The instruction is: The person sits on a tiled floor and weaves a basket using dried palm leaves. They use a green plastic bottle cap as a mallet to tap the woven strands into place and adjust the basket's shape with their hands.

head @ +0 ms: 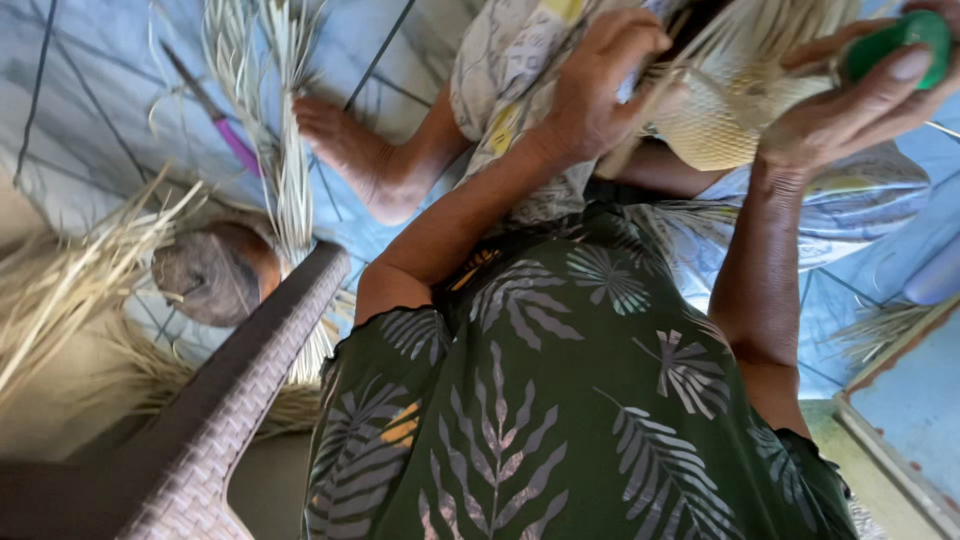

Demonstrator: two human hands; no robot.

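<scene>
Roughly, items in view:
1. Woven piece [715, 110] – pale straw basket-like form w/ loose strands fanning up; sits on lap, between both hands, upper right of frame
2. Left hand [590, 85] – fingers curled narrow, pinching strands at the weave's left edge
3. Right hand [850, 110] – fingers wrapped round a green round object [900, 45], thumb pressed on top; palm touching the weave's right side
4. Straw bundle [275, 120] – on tiled floor [80, 100] nr bare foot [345, 150], well apart from hands
5. Purple-handled tool [235, 140] – beside bundle
6. Wicker edge [250, 380] – lower left

Risk, judged: right hand is doubly loaded, so the green object may slip; loose strands may spring free if left pinch eases, slackening the weave
</scene>
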